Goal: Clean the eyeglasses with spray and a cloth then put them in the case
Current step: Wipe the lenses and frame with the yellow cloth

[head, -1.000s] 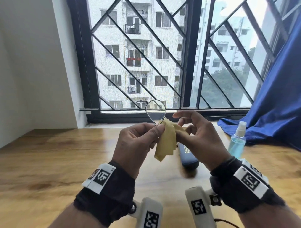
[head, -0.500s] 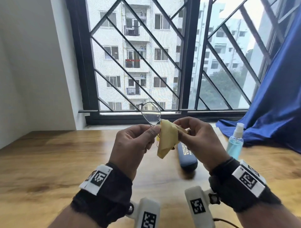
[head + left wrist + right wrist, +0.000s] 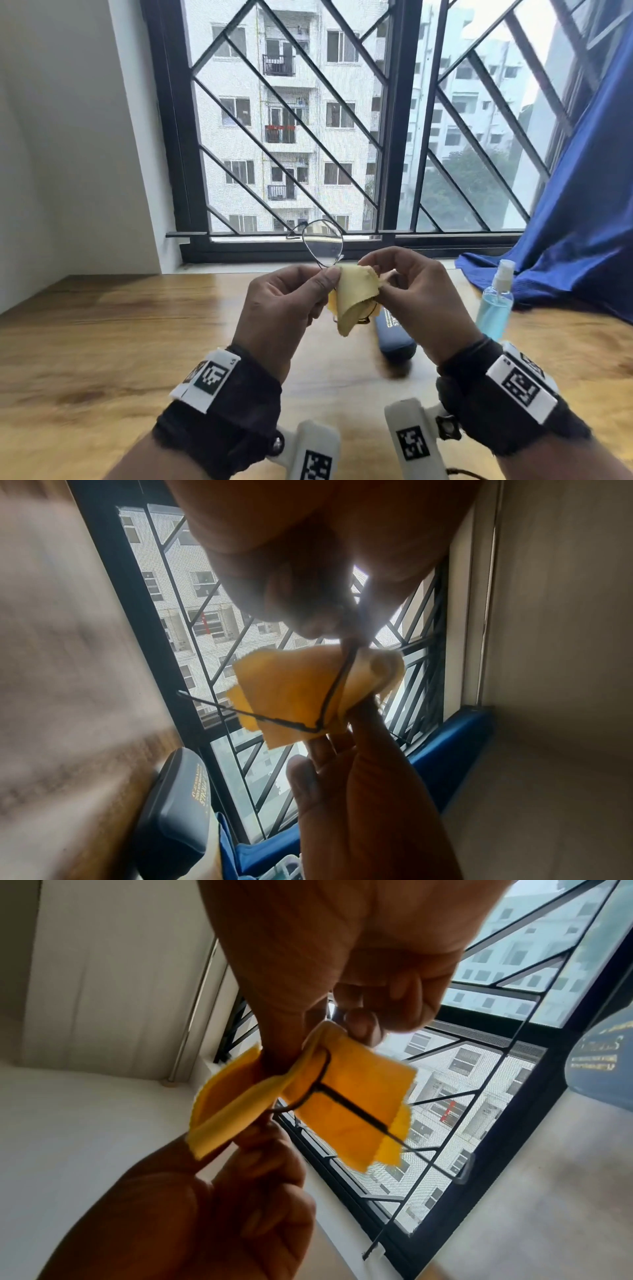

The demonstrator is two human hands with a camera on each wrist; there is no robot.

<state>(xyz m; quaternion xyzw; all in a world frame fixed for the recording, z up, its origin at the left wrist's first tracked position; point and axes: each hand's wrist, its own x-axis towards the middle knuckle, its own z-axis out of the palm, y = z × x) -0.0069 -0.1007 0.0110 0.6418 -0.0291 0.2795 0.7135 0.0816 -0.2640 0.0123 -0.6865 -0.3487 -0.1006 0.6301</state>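
Observation:
Thin dark-framed eyeglasses (image 3: pixel 322 244) are held up above the table, one lens standing clear against the window. My left hand (image 3: pixel 284 308) pinches the frame near the bridge. A yellow cloth (image 3: pixel 352 298) is folded over the other lens, and my right hand (image 3: pixel 411 291) pinches that lens through it. In the wrist views the cloth (image 3: pixel 301 693) (image 3: pixel 308 1096) wraps the wire frame (image 3: pixel 329 696) (image 3: pixel 329 1093) between the fingers. A dark blue case (image 3: pixel 394 335) lies shut on the table under my right hand. A blue spray bottle (image 3: pixel 496 301) stands to the right.
The wooden table (image 3: pixel 102 342) runs to a barred window (image 3: pixel 394 137) at the back. A blue curtain (image 3: pixel 565 240) drapes onto the table's right rear corner, just behind the bottle. A white wall (image 3: pixel 68 137) closes the left side.
The glasses and both hands have stayed at about the same spot. My right fingers have shifted on the cloth, which now bunches more tightly round the covered lens.

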